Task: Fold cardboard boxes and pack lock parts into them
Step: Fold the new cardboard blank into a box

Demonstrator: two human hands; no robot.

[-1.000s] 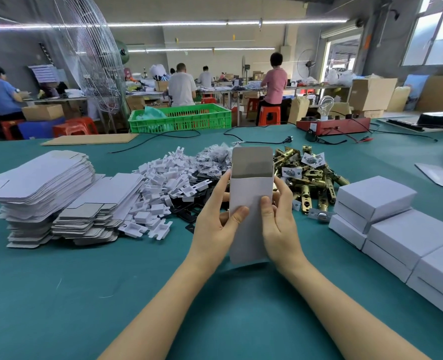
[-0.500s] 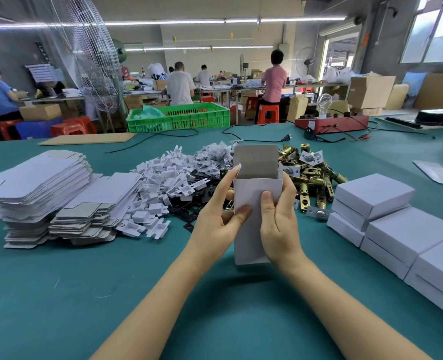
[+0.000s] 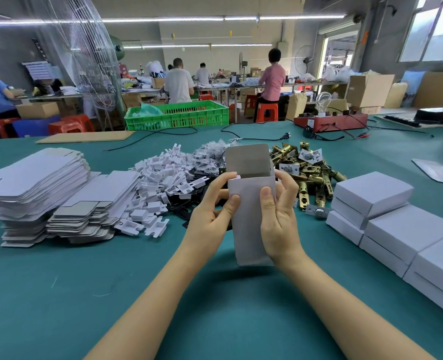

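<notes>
I hold a white cardboard box (image 3: 249, 219) upright above the green table, its top flap standing open and its body squared out. My left hand (image 3: 211, 215) grips the box's left edge, thumb on the front. My right hand (image 3: 277, 216) grips the right edge, thumb pressed on the front face. Behind the box lies a heap of brass lock latches (image 3: 306, 172), a pile of white plastic inserts (image 3: 160, 183) and small bagged parts (image 3: 210, 157). Flat box blanks (image 3: 35, 183) are stacked at the left.
Folded white boxes (image 3: 402, 229) are stacked along the right. A green crate (image 3: 178, 116), a cardboard sheet (image 3: 85, 137), black cables and a red test device (image 3: 329, 122) sit at the table's far side. Several people work at benches behind. Bare green tabletop (image 3: 85, 294) lies near me.
The flat blank has been opened into a squared box. Both hands shifted slightly right and the fingers moved round the box's sides.
</notes>
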